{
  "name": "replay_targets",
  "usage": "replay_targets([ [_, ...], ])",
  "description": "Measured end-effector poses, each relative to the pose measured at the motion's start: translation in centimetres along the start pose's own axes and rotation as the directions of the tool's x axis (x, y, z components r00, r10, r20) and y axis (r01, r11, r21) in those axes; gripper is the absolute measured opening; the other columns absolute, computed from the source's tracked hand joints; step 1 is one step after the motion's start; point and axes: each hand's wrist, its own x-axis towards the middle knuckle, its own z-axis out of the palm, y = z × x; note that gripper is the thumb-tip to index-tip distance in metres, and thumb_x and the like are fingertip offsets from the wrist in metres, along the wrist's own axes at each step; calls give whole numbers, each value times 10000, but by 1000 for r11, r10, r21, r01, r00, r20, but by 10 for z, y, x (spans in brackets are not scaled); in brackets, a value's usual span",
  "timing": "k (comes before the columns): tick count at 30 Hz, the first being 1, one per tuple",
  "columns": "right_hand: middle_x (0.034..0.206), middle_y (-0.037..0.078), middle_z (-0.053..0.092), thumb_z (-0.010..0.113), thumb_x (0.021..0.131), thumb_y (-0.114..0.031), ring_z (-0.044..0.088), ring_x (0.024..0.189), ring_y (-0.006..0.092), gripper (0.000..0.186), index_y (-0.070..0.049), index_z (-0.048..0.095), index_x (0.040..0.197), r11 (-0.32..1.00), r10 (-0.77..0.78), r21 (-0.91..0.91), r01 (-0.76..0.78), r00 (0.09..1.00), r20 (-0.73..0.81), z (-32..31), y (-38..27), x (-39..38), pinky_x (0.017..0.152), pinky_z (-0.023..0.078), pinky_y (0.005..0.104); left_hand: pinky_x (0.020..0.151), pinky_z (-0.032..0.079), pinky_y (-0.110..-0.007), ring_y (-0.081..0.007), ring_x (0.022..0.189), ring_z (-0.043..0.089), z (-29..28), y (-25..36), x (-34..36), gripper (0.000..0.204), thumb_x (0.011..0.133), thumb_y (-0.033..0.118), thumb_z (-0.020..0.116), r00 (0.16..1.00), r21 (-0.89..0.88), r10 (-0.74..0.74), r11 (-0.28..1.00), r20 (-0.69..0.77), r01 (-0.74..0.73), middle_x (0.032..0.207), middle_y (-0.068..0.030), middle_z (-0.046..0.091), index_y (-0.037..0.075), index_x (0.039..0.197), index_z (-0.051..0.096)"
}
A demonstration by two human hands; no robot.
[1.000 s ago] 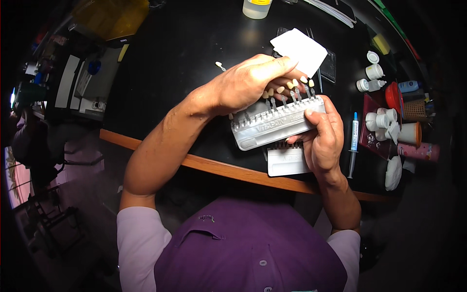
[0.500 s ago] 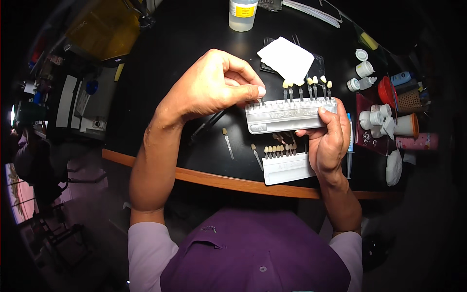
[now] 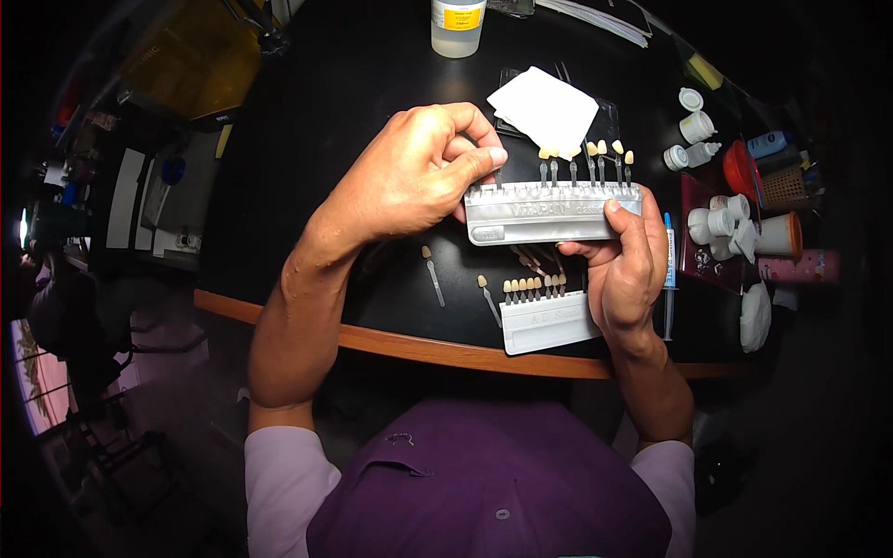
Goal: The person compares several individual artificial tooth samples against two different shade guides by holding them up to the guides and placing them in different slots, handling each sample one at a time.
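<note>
My right hand (image 3: 628, 265) grips the silver tooth shade holder (image 3: 539, 223) at its right end, thumb across the front; several tooth-coloured tabs stand in it. At the holder's left end, my left hand (image 3: 433, 167) has thumb and index finger closed on a tab stem (image 3: 499, 182), whose top is hidden by the fingers. Below, a white shade holder (image 3: 549, 324) with several tabs lies on the black desk (image 3: 316, 130). Two loose tabs lie left of it, one (image 3: 432, 275) separate, the other (image 3: 489, 302) beside the holder.
White cards (image 3: 549, 107) lie behind the holders. A liquid container (image 3: 456, 28) stands at the back. At right are small jars (image 3: 696, 127), a syringe (image 3: 669, 279), cups (image 3: 716, 223), a red bowl (image 3: 742, 175) and white wadding (image 3: 755, 318). Equipment (image 3: 158, 186) stands at left.
Since a second ago, my left hand has moved leftward from among the tabs to the holder's left end. The silver holder is more level and slightly higher, showing more of the white holder and loose tabs.
</note>
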Motion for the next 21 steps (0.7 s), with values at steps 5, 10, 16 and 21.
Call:
replay_targets([
  [5, 1072, 210, 685, 397, 1032, -97, 743, 874, 230, 262, 65, 461, 1227, 1000, -1, 13, 1, 1000, 12, -1, -1, -1, 678, 665, 305, 558, 552, -235, -80, 661, 659, -1, -1, 0, 239, 1038, 226, 627, 1000, -18, -15, 1000, 21, 15, 775, -50, 679, -13, 1030, 629],
  [10, 1072, 216, 681, 397, 1032, -96, 742, 872, 233, 261, 68, 460, 1226, 1000, -2, 16, 2, 1000, 7, -2, -1, -1, 681, 666, 307, 554, 550, -236, -86, 678, 663, 0, -2, 1, 240, 1047, 243, 601, 1000, -9, -11, 1000, 18, 11, 786, -46, 667, 5, 1010, 609],
  [16, 1076, 208, 672, 409, 1032, -110, 734, 882, 236, 269, 60, 468, 1231, 999, 24, 30, -24, 1000, -3, 0, -1, 0, 683, 664, 314, 522, 519, -230, -74, 666, 649, 4, 1, 1, 213, 1060, 247, 581, 998, -8, 35, 999, -61, -35, 762, -31, 647, 36, 1029, 571],
  [21, 1065, 193, 672, 427, 1030, -127, 727, 888, 230, 276, 51, 479, 1235, 999, 40, 35, -40, 999, -17, 1, -3, -1, 678, 657, 319, 515, 512, -226, -72, 652, 644, 3, 0, 2, 210, 1059, 244, 586, 999, -37, 19, 999, -51, -21, 767, -33, 656, 36, 1044, 567],
])
